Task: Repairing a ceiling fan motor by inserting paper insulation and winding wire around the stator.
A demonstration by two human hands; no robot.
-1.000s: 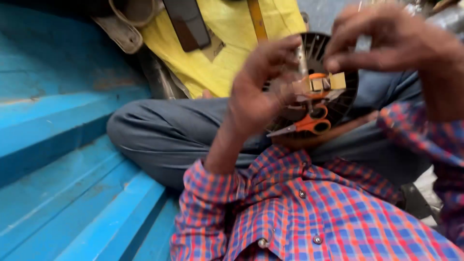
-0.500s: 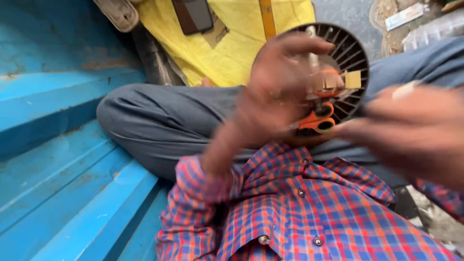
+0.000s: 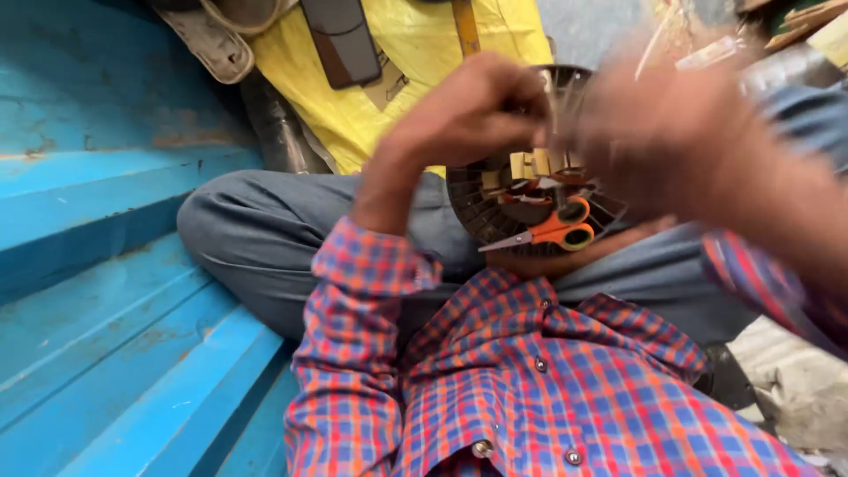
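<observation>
While the round black slotted metal core (image 3: 495, 212) rests on the lap, the left hand (image 3: 468, 115) pinches at its upper rim; the blurred right hand (image 3: 671, 132) seemingly grips the right edge, orange-handled scissors (image 3: 552, 234) lying across it.

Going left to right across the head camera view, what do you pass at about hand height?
Blue metal steps → left hand → round black slotted tray → orange-handled scissors → blurred right hand.

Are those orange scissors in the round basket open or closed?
Closed: the orange-handled scissors lie flat in the dark round basket, blades together in one point.
</observation>
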